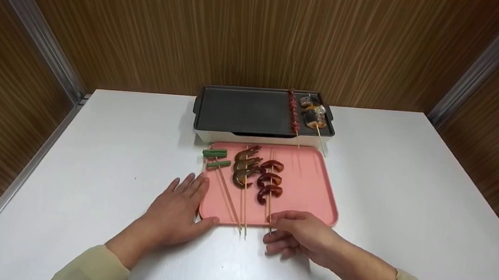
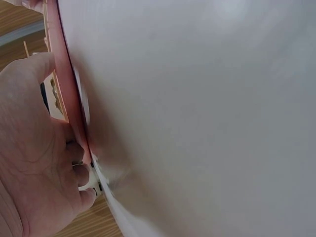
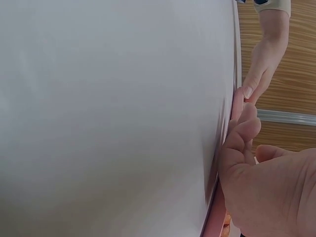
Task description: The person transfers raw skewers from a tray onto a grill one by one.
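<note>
A pink tray [image 1: 304, 179] lies on the white table with three skewers on it. My right hand [image 1: 302, 236] is at the tray's front edge, thumb and index finger pinching the lower end of a stick. That skewer carries dark red curled pieces [image 1: 270, 179] resembling octopus tentacles. Beside it lies a shrimp skewer [image 1: 242, 166], and farther left a skewer of green bean-like pieces [image 1: 215, 153]. With fingers spread and straight, my left hand [image 1: 176, 214] rests at the tray's left front corner. In the left wrist view, the tray rim [image 2: 64, 69] runs along that hand's thumb and fingers.
Right behind the tray stands a black grill plate [image 1: 242, 111] on a white base. At its right side lie a skewer of small red pieces [image 1: 293, 112] and a skewer of fish chunks [image 1: 315, 116], sticks overhanging the front. Wood-grain panels [image 1: 257, 35] enclose the table.
</note>
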`<state>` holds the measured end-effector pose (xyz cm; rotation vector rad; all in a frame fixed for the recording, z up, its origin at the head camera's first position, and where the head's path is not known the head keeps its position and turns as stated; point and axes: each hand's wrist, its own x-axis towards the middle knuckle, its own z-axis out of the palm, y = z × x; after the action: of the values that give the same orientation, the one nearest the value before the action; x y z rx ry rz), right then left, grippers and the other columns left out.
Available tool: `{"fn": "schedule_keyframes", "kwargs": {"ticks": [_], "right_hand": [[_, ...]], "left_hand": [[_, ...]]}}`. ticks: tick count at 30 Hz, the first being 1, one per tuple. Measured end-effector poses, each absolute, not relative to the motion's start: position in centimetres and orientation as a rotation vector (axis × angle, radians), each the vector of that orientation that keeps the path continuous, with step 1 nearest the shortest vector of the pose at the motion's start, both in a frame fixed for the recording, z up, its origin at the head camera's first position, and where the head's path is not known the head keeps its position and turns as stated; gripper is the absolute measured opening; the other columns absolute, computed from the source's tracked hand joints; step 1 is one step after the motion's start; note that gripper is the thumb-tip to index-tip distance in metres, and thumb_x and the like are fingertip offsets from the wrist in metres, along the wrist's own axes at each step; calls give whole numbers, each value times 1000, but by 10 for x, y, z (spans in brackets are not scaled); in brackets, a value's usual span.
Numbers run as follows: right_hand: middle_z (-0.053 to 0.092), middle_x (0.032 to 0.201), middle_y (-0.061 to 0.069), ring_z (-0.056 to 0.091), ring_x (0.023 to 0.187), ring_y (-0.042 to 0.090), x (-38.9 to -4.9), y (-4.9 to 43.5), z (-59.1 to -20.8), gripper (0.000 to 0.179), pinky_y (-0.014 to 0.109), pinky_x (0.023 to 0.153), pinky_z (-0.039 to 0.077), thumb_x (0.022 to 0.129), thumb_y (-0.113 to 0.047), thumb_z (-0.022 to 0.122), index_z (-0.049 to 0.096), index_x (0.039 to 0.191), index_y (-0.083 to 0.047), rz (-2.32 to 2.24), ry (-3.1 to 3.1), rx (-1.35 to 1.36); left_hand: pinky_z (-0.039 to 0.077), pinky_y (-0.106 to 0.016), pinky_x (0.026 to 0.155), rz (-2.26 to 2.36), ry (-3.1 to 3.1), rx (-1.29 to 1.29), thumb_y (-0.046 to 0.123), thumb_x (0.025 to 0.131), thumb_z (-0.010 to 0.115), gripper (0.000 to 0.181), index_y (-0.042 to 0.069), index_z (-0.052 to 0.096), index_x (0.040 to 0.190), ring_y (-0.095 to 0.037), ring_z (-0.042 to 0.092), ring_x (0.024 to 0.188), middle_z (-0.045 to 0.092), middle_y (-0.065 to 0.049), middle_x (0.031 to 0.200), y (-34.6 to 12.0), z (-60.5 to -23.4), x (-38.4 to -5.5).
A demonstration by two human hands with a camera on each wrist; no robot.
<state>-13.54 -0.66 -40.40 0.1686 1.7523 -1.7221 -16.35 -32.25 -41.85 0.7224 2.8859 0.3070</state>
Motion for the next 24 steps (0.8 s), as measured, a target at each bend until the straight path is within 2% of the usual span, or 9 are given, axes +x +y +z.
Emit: {"fn": "schedule_keyframes", "kwargs": {"ticks": [8, 17, 24], "right_hand": [[79, 100, 15, 78, 77, 17, -135, -4, -403, 31, 25, 64, 58, 106, -17, 63, 60, 130, 2, -1736, 1766, 167], [77, 95, 11, 76, 76, 15, -134, 0, -399, 28, 25, 64, 57, 105, -15, 64, 62, 126, 3, -1771, 1771, 143], [76, 93, 6, 74, 75, 12, -134, 3, -397, 29, 24, 63, 54, 105, -13, 63, 63, 129, 4, -1762, 1830, 148]], "left_hand": [[19, -60, 128, 321, 2891, 725, 68, 102, 47, 96, -7, 34, 162, -42, 23, 159, 30, -23, 170, -322, -415, -163], [17, -60, 128, 320, 2889, 733, 66, 103, 48, 95, -6, 32, 163, -43, 21, 159, 28, -23, 170, -322, -415, -164], [16, -60, 128, 311, 2882, 743, 67, 103, 45, 95, -6, 31, 163, -44, 20, 159, 27, -24, 171, -323, -417, -163]]}}
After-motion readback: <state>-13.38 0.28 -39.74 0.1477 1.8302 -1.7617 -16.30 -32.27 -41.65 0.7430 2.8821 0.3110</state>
